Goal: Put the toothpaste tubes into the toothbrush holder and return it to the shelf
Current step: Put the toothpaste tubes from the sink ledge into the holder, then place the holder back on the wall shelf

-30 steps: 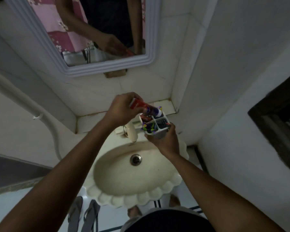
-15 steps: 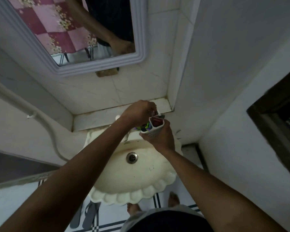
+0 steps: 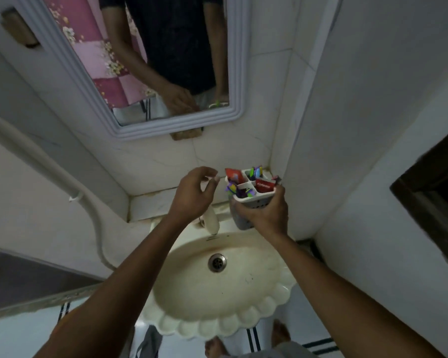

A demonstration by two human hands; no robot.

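Observation:
My right hand grips a white four-compartment toothbrush holder from below, above the back of the basin. A red toothpaste tube stands in its right compartment and another red tube in its far left one. Coloured toothbrushes fill the other two compartments. My left hand hovers just left of the holder with fingers apart and nothing in it. The tiled shelf runs along the wall behind the basin, under both hands.
A cream scalloped basin with a drain sits below the hands, its tap between them. A framed mirror hangs above the shelf. A wall corner stands close on the right. A pipe runs down the left wall.
My left hand pushed the red tube down into the holder, then let go and drew back to the left. The right hand kept hold of the holder.

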